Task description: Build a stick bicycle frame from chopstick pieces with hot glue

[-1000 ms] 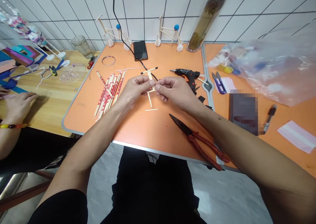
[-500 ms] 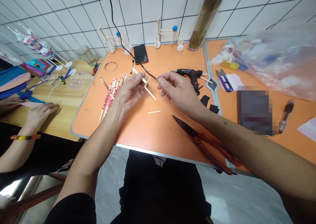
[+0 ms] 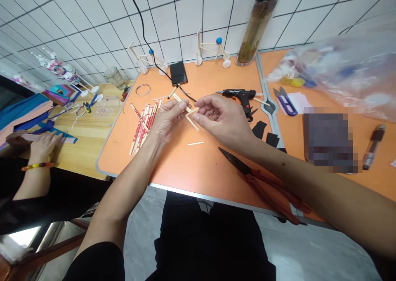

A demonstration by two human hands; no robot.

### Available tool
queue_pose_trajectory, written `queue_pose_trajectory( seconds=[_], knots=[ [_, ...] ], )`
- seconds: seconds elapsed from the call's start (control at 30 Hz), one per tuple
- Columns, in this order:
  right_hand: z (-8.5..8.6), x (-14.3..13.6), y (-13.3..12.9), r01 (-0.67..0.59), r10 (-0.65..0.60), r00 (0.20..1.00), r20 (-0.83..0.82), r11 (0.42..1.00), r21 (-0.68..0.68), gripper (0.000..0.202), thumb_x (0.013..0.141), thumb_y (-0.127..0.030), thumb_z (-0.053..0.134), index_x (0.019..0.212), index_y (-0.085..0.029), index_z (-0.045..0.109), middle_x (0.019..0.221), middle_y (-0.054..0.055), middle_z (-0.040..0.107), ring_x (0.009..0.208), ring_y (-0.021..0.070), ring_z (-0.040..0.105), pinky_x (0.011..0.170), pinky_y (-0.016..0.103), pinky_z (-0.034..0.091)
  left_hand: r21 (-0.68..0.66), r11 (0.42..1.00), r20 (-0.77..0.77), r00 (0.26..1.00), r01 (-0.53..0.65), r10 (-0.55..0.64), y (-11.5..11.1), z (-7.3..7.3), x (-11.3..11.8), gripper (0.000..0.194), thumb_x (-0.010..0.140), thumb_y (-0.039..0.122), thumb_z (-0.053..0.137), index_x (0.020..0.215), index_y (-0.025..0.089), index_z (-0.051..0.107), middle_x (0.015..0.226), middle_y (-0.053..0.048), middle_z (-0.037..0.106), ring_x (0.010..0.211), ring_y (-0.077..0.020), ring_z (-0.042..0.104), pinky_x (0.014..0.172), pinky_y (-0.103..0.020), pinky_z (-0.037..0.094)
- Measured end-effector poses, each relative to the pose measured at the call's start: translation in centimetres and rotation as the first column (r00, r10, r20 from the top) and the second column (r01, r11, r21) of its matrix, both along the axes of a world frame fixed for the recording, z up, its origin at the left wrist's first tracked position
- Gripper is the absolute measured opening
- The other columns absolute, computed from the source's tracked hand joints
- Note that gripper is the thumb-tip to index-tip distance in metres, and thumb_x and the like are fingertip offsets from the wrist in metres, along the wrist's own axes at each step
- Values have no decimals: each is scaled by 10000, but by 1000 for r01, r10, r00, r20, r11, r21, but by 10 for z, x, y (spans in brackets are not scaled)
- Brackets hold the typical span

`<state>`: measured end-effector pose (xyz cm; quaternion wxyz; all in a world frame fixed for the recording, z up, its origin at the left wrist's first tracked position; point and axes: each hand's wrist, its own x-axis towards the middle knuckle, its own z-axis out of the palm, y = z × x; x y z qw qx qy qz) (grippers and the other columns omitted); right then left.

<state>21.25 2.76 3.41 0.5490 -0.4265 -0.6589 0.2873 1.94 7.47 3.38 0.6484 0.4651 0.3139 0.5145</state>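
Note:
My left hand [image 3: 170, 115] pinches a small assembly of joined wooden sticks [image 3: 193, 126] between thumb and fingers. Its sticks cross at angles, and a dark piece [image 3: 173, 92] shows at the far end. My right hand [image 3: 221, 118] is just right of the assembly, thumb and forefinger apart around the tip of its short crosspiece; whether they touch it I cannot tell. Below the hands, a loose short stick [image 3: 196, 143] lies on the orange table [image 3: 182, 169]. Several chopsticks in red-patterned wrappers [image 3: 144, 126] lie beside my left wrist.
A black glue gun [image 3: 239, 97], red-handled pliers [image 3: 256, 175], purple snips [image 3: 286, 101] and black scraps [image 3: 259, 129] lie to the right. Behind stand two stick models [image 3: 213, 52], a phone [image 3: 178, 73] and a bottle [image 3: 258, 29]. At left, another person's hands [image 3: 43, 145] handle blue material.
My right thumb and forefinger have parted and now surround the crosspiece's tip. Both hands are closer together. The view has shifted slightly.

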Motion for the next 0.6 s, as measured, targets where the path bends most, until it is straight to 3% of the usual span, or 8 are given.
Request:
queue_pose_trajectory(
  seconds=[0.23,0.37,0.47,0.6],
  knots=[
    [-2,2,1,79,-87,992,92,993,82,97,965,-305,765,912,-228,794,805,5,754,685,151,613,660,303,501,-14,997,-53,996,-73,73,-2,-6,7,324,711,445,1082,849,233,878,914,-13,829,892,-151,748,926,-284,581],
    [-8,8,5,105,-168,956,242,961,254,129,1025,-294,714,924,-243,777,812,19,751,717,182,643,717,342,525,-6,993,-31,993,-117,117,-3,-8,11,373,687,440,1092,928,240,889,946,0,814,885,-120,708,919,-256,556],
    [-16,13,11,68,-247,888,387,904,423,203,1087,-257,624,936,-238,758,837,43,757,783,207,681,759,363,518,38,987,-49,986,-156,158,-4,-9,14,403,644,471,1110,847,222,867,853,15,762,807,-99,645,850,-233,532],
    [-22,16,14,11,-400,741,540,810,586,296,1144,-219,542,932,-206,749,871,73,768,810,211,694,718,366,455,37,980,-101,975,-197,200,-8,-11,19,439,614,501,1118,812,215,850,807,17,736,737,-92,589,710,-220,467]
  ],
)
